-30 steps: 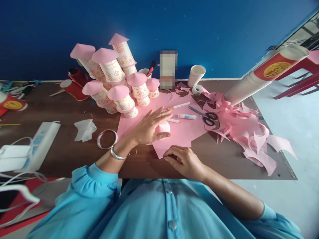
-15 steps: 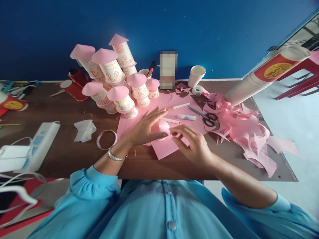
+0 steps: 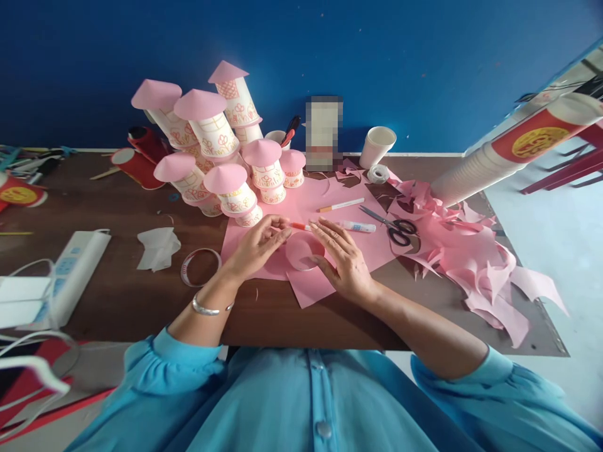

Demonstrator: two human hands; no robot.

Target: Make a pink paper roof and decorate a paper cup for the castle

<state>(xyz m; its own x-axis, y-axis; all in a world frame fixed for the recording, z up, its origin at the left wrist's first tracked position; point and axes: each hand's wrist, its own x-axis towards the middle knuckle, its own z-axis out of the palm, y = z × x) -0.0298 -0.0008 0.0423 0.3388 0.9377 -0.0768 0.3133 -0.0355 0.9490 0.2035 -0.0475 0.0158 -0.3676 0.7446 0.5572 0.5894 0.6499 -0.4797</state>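
A round pink paper piece with a pale rim [image 3: 301, 252] sits between my hands on pink paper. My right hand [image 3: 346, 260] is over its right side, fingers stretched out flat, with the thumb at its edge. To its left, my left hand [image 3: 261, 248] has bent fingers, with a gap between thumb and forefinger and nothing visible in it. A red-capped marker [image 3: 299, 226] lies just behind the pink piece, its body partly hidden by my right fingers. Behind my left hand stand several white cup towers [image 3: 233, 198] with pink cone roofs and drawn flowers.
Scissors [image 3: 398, 227], a glue stick [image 3: 360, 226] and an orange-capped marker [image 3: 340, 205] lie to the right. Paper scraps [image 3: 471, 251] and a long cup stack [image 3: 480, 163] are beyond. A tape roll [image 3: 183, 267], tissue [image 3: 157, 248] and power strip [image 3: 78, 276] lie left.
My left hand has drawn back to the left, off the pink piece, and its fingers have curled. My right hand has moved left and its fingers have straightened. The pink piece now looks rounder.
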